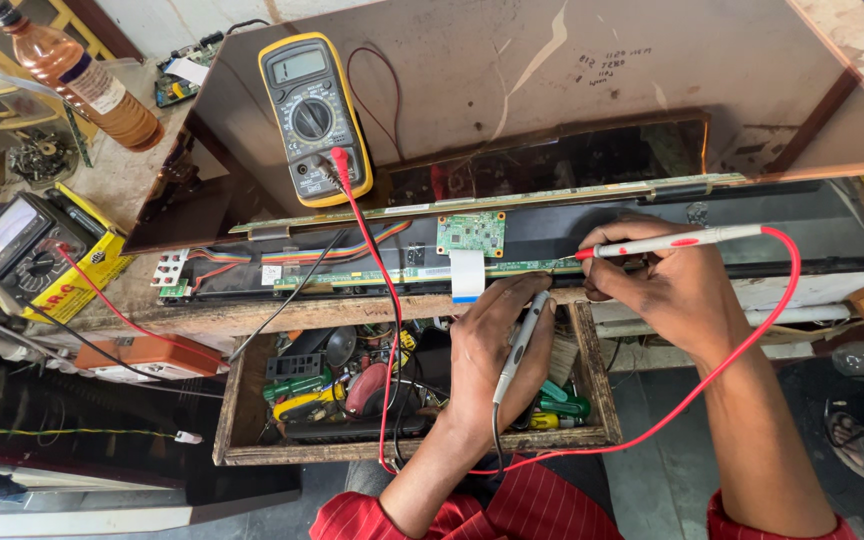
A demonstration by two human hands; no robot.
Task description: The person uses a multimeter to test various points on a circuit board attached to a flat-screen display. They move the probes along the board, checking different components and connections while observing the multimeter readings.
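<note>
1. my left hand [487,345] has its fingers closed around a grey probe [519,345], tip pressed to the long narrow circuit strip [372,277] at the panel's lower edge.
2. my right hand [652,280] has its fingers closed on a white-and-red probe [667,243], held nearly level, its tip touching the same strip just right of the white ribbon cable [466,273].
3. a red lead [752,340] loops from the right probe down past my wrist.
4. a small green board [471,233] sits just above the ribbon.
5. a yellow multimeter [312,115] lies on the dark panel [552,90], a red plug in its socket.
6. an open wooden drawer [235,400] of tools hangs below the tabletop [132,180].
7. a second meter [22,245] lies far left; an amber bottle [82,80] sits near it.
</note>
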